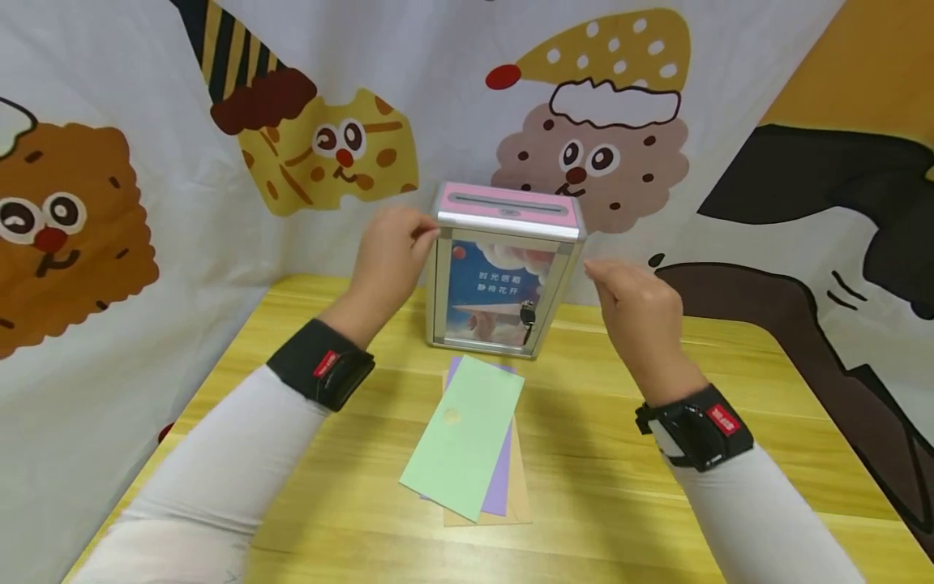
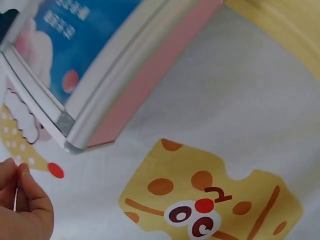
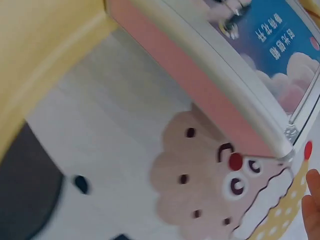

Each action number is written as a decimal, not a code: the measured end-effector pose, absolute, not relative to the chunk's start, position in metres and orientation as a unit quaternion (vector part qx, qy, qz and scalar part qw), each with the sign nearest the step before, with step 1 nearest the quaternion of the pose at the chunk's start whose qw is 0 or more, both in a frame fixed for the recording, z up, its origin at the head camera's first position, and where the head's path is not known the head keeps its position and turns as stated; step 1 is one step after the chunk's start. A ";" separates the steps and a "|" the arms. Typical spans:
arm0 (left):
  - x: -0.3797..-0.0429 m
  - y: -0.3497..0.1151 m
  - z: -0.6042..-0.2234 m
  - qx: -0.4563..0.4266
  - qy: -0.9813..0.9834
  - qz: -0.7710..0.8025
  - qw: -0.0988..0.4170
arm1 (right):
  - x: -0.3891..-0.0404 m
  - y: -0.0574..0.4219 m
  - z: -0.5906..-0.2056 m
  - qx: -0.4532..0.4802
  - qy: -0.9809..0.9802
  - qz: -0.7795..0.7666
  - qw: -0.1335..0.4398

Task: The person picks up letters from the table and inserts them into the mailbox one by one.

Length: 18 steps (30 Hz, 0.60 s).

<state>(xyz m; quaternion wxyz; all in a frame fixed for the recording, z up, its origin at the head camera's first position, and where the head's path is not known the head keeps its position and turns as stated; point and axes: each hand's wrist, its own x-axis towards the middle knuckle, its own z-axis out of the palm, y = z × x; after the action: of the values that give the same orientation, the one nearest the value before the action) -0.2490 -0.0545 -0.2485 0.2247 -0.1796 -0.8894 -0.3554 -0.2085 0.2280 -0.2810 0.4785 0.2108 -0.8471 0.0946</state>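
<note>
The metal-edged box (image 1: 503,276) stands on the table (image 1: 343,495) between the left hand (image 1: 390,255) and the right hand (image 1: 638,320), their fingers loosely bent, holding nothing. Looks stiff, slick, probably light; I'd grasp both sides.

The locked-door box (image 1: 477,334) formed the main obstacle at the rear of the table (image 1: 328,487), with a printed cloth (image 1: 452,49) behind it and a key (image 1: 528,315) protruding at its front. The left hand (image 1: 394,255) and right hand (image 1: 638,312) flanked its upper part, narrowing the side approaches. Passage lay between them above the slotted top, and along the tabletop either side of the flat, overlapping envelopes (image 1: 467,446).
</note>
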 end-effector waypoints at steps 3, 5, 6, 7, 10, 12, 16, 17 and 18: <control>-0.228 -0.062 -0.268 -0.181 -0.886 -0.369 0.214 | -0.187 0.238 -0.301 0.182 -0.849 0.129 0.479; -0.216 -0.067 -0.284 -0.170 -0.895 -0.368 0.188 | -0.172 0.242 -0.313 0.159 -0.864 0.144 0.456; -0.211 -0.068 -0.293 -0.161 -0.902 -0.365 0.167 | -0.165 0.244 -0.319 0.145 -0.875 0.150 0.436; -0.206 -0.068 -0.302 -0.151 -0.911 -0.357 0.143 | -0.158 0.245 -0.325 0.134 -0.889 0.149 0.412; -0.198 -0.064 -0.330 -0.123 -0.933 -0.332 0.066 | -0.140 0.247 -0.343 0.105 -0.924 0.154 0.333; -0.195 -0.059 -0.349 -0.112 -0.942 -0.315 0.027 | -0.131 0.247 -0.356 0.093 -0.941 0.160 0.284; -0.193 -0.048 -0.382 -0.099 -0.953 -0.285 -0.034 | -0.118 0.246 -0.379 0.068 -0.963 0.175 0.193; -0.193 -0.045 -0.388 -0.095 -0.955 -0.276 -0.047 | -0.116 0.245 -0.383 0.060 -0.968 0.178 0.167; -0.192 -0.042 -0.394 -0.091 -0.958 -0.265 -0.060 | -0.113 0.245 -0.388 0.051 -0.971 0.184 0.144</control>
<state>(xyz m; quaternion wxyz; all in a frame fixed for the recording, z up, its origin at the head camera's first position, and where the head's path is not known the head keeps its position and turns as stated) -0.1924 -0.0418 -0.3943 -0.0604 -0.0914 -0.9580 -0.2651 -0.1134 0.2452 -0.3879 0.1437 0.0510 -0.9711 0.1837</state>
